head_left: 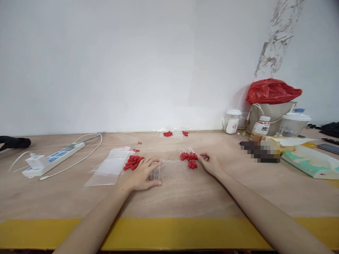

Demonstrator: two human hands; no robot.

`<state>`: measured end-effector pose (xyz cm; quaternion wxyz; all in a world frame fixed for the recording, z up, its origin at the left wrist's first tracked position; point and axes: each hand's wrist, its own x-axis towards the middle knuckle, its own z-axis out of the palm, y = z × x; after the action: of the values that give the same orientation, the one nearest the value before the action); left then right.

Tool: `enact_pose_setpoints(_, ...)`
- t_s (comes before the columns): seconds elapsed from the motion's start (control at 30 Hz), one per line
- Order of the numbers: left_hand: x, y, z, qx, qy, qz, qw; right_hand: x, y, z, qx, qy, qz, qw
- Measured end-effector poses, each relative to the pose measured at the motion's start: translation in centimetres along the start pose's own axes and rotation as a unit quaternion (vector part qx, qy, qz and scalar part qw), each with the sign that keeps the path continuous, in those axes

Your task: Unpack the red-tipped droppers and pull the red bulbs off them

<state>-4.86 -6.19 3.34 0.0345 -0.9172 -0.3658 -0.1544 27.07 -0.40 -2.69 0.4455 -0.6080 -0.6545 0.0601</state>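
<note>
A row of clear thin glass tubes (171, 170) lies side by side on the table between my hands. My left hand (144, 174) rests over the row's left end, thumb and fingers spread. Beside its knuckles is a pile of red rubber dropper bulbs (132, 162), partly hidden by the hand. At the row's right end, several droppers with red bulbs (188, 156) lie aligned, their clear tubes pointing away from me. A few loose red bulbs (192, 164) sit just nearer. My right hand (210, 163) is at the aligned bulbs' right edge, fingertips slightly apart, seemingly touching the outermost one.
Clear plastic bags (109, 164) lie left of the pile; farther left is a power strip (57, 158) with cables. Bagged red bulbs (167, 133) lie by the wall. At right stand a lidded cup (233, 121), a bottle (260, 129) and a bag (267, 113).
</note>
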Motion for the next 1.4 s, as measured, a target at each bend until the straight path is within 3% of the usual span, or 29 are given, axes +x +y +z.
enact_pose_setpoints(0.43,0.4,-0.2,1.2,0.026,0.007,0.004,1.0,0.7,-0.7,0.2,-0.052,-0.049,-0.061,0.996)
enact_pose_setpoints(0.67,0.0,-0.4,0.9,0.019,0.013,-0.003,1.0,0.1,-1.0,0.0,-0.091,0.014,-0.108,0.99)
enact_pose_setpoints(0.77,0.1,0.0,0.8,0.029,0.047,-0.01,0.998,-0.1,-1.3,-0.8,-0.068,0.046,-0.104,0.991)
enact_pose_setpoints(0.83,0.3,0.4,1.2,0.043,0.097,-0.026,0.994,-0.4,-1.8,-1.3,-0.046,0.049,-0.122,0.99)
enact_pose_setpoints(1.0,1.5,2.1,2.7,0.094,0.211,-0.041,0.972,-2.1,-4.4,-2.0,0.009,-0.007,-0.215,0.977)
enact_pose_setpoints(1.17,2.2,3.1,3.8,0.138,0.225,-0.013,0.964,-3.8,-6.4,-1.2,0.037,-0.043,-0.295,0.954)
enact_pose_setpoints(1.4,2.2,3.1,4.2,0.175,0.239,0.033,0.955,-4.3,-7.1,-0.8,0.021,-0.038,-0.333,0.942)
